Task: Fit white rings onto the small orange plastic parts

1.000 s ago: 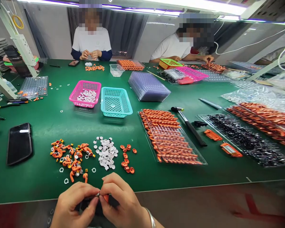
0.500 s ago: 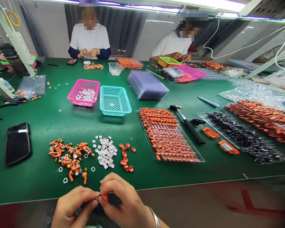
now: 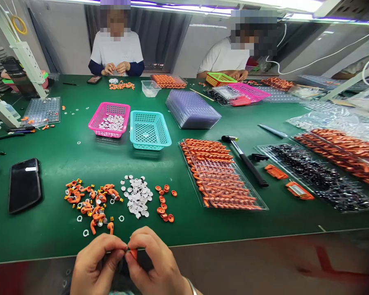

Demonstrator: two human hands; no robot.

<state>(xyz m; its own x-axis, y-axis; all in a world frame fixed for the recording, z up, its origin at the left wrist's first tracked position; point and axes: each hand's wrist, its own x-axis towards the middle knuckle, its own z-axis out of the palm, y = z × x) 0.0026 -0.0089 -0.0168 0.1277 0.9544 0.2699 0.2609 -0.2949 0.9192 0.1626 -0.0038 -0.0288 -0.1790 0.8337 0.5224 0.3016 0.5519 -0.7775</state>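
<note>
Low at the table's front edge, my right hand pinches an orange earbud shell between thumb and forefinger. My left hand is closed beside it, thumb and forefinger pressed together on a tiny dark part at the shell's end, too small to name. Just beyond my hands lies a pile of orange earbud shells with yellow tabs and several white rings around it. To its right are a heap of small white caps and several loose orange oval covers.
A black phone lies at left. Farther back stand a pink basket holding white pieces and a turquoise basket. On the right are a tray of orange shells, a hammer and black parts. Two people sit opposite.
Both hands stay together at the table edge, with fingertips slightly shifted around the earbud shell. The view has moved slightly; the piles on the table look the same.
</note>
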